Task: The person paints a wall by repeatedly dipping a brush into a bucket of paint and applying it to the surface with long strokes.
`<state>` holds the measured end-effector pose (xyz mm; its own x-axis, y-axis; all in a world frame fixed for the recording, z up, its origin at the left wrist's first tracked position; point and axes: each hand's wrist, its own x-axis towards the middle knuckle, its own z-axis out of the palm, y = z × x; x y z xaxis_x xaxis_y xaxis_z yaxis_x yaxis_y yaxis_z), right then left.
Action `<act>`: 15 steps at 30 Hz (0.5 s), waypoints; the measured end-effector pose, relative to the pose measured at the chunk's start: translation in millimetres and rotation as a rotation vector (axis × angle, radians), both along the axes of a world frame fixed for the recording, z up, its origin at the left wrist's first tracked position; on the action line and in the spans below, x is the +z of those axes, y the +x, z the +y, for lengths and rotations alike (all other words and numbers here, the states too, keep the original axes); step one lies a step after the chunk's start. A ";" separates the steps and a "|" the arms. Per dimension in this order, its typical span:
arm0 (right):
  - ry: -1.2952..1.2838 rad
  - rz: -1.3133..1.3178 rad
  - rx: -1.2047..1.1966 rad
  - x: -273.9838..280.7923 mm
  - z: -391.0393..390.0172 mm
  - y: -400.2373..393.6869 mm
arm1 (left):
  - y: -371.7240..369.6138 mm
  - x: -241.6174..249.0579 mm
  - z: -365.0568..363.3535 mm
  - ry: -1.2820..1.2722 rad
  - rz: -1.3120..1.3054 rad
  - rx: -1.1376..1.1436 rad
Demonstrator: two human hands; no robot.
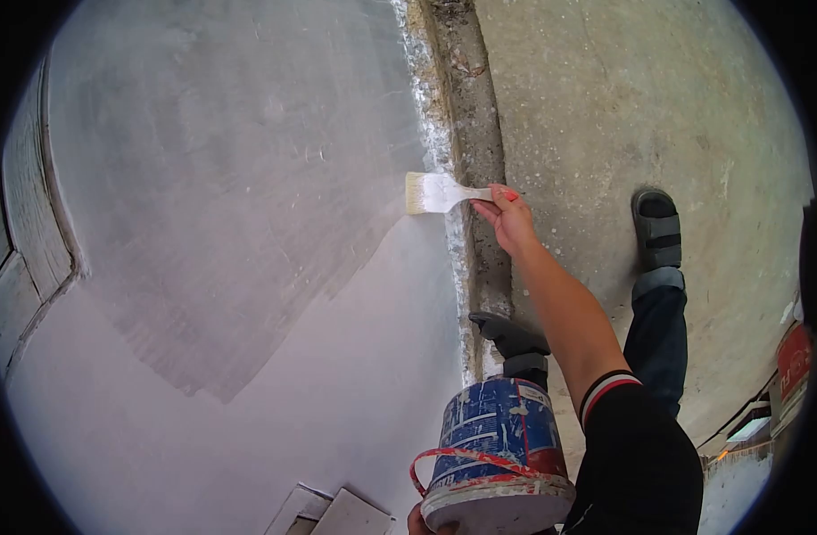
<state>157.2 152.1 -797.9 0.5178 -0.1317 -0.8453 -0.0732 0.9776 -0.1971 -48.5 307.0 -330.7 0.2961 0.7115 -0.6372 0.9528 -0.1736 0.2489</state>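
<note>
My right hand (513, 221) is closed around the handle of a flat paintbrush (438, 193). Its pale bristles, white with paint near the handle end, touch the wall surface (221, 134) close to its rough, paint-smeared edge. Low in the view is a blue paint bucket (498, 423) with drips down its side, a red handle and a paint-crusted rim. Only a few fingers of my left hand (417, 520) show, gripping the bucket at its lower left; the bucket hides the rest.
A pale painted area (337, 357) borders the greyer part of the wall. A concrete ledge (475, 107) runs along the wall's foot beside the concrete floor (605, 107). My sandalled feet stand there. A wooden frame (38, 187) is at far left, a red container (794, 357) at right.
</note>
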 end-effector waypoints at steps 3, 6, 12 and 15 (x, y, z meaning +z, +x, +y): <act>-0.180 0.102 0.039 -3.5 -1.2 -1.7 | 0.0 4.1 1.4 -0.091 -0.058 0.036; -0.439 0.127 0.152 18.3 14.3 6.5 | -3.4 4.2 1.8 -0.077 -0.073 0.054; -0.676 -0.016 0.368 91.3 24.3 6.0 | -3.1 0.6 -0.6 0.064 -0.065 -0.098; -0.244 -0.104 0.042 77.5 10.3 -7.0 | -0.7 -2.5 -0.6 0.051 -0.057 -0.089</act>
<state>150.2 162.4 -720.4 0.6093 -0.3019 -0.7332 -0.0800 0.8966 -0.4356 -49.2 306.4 -333.2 0.3940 0.7121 -0.5810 0.9178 -0.2709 0.2904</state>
